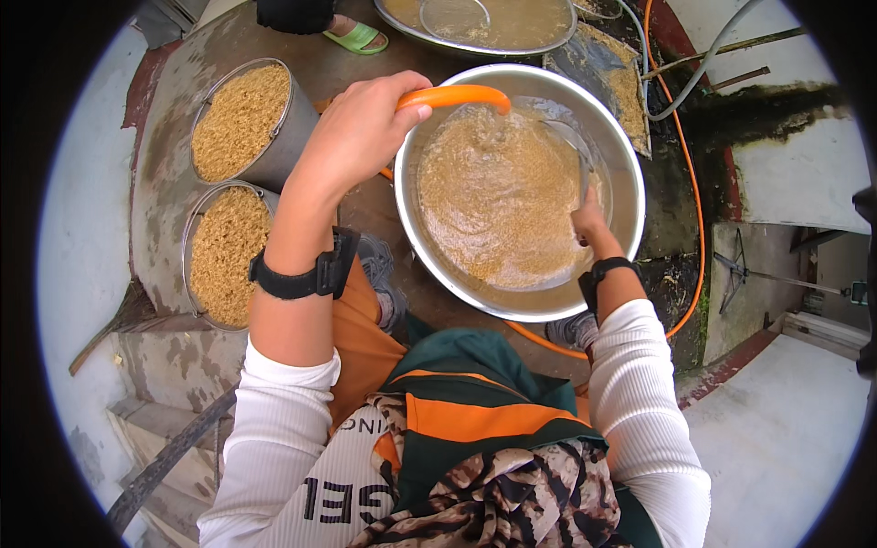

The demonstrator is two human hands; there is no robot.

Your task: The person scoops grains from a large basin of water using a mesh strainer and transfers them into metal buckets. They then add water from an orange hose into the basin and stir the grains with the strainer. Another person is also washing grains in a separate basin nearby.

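Observation:
A wide steel basin [409,222] stands before me, full of cloudy water with tan grain [489,196] swirling in it. My left hand [370,123] is closed round an orange hose [457,95] above the basin's far left rim. The hose end points down, and the surface ripples below it. Inside the basin on the right, my right hand [592,219] grips the handle of a metal ladle [583,164]. The ladle's round head lies partly under the water near the far right wall, so its full shape is hidden.
Two metal buckets of damp tan grain [242,119] [228,251] stand at the left. Another large basin [566,38] of murky water is beyond mine. A person's foot in a green slipper [358,37] is at the far left. The orange hose runs along the right.

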